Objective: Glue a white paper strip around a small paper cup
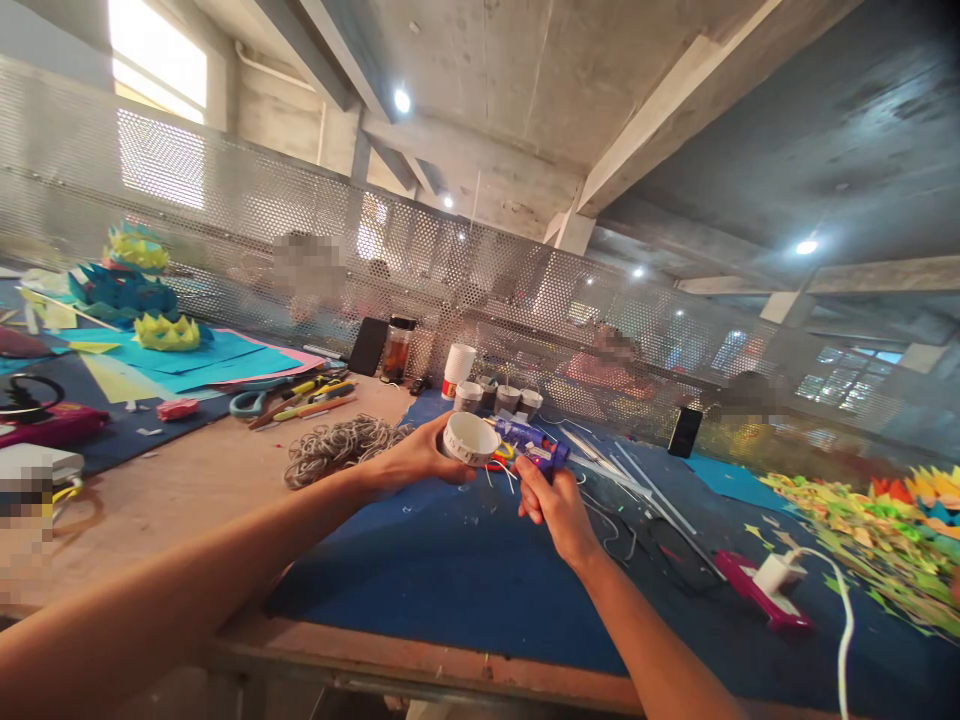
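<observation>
My left hand (427,452) is closed round a short white paper cup (471,440) with dark lettering on its side. The cup's open top tilts toward me. In my right hand (553,502) is a blue hot glue gun (551,456), its front end just right of the cup. Whether the gun touches the cup I cannot tell. Both hands are above the dark blue mat (450,570). Behind the cup, something yellow and red is partly hidden. A coil of grey-brown cord (341,448) lies left of my left hand.
Small cups (507,398) and a taller white cup (459,366) stand behind my hands. Scissors and pliers (300,400) lie at left, glue sticks (656,490) at right. A magenta power strip (765,595) with a white cable sits front right. A perforated screen (465,300) closes the back.
</observation>
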`<state>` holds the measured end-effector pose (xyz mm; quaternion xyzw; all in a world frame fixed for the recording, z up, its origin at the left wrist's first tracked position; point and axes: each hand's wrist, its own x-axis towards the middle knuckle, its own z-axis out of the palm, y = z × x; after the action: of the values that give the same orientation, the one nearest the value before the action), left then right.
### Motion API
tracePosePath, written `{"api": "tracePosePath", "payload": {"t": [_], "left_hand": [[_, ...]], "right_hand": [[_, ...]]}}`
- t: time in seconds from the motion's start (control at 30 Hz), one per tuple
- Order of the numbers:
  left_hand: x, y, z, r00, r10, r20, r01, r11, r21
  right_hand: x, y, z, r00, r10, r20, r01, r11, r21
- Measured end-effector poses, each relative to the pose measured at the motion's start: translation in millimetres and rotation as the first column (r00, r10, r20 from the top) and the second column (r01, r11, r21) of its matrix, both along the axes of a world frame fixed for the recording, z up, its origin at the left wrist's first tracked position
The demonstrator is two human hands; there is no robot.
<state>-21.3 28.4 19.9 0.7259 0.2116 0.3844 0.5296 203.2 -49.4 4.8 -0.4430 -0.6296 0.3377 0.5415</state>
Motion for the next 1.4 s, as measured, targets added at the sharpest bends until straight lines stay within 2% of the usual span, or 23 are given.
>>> {"api": "tracePosePath", "payload": {"t": [0.53,0.9,1.03,1.23,1.4], "left_hand": [[-0.4,-0.2,0.5,1.000,0.012,0.002,-0.012,1.000,0.008],[1.6,-0.3,0.9,0.999,0.034,0.003,-0.034,0.997,0.065],[1.6,1.9,-1.4,0.999,0.054,-0.001,-0.054,0.995,0.089],[-0.7,3.6,-2.3,0.999,-0.002,0.052,0.004,0.999,-0.043],[0.6,2.6,-1.3,0.990,-0.045,0.131,0.061,0.991,-0.117]], "right_hand": [[-0.6,-0.5,-0.2,1.000,-0.015,-0.025,0.015,1.000,-0.012],[-2.2,-4.2,1.7,0.991,-0.083,0.102,0.083,0.997,0.011],[-1.0,-4.4,1.3,0.988,-0.074,0.136,0.073,0.997,0.012],[0.4,-1.5,1.6,0.998,0.005,-0.070,-0.005,1.000,-0.004],[0.6,1.0,4.8,0.963,0.052,-0.264,-0.065,0.997,-0.039]]}}
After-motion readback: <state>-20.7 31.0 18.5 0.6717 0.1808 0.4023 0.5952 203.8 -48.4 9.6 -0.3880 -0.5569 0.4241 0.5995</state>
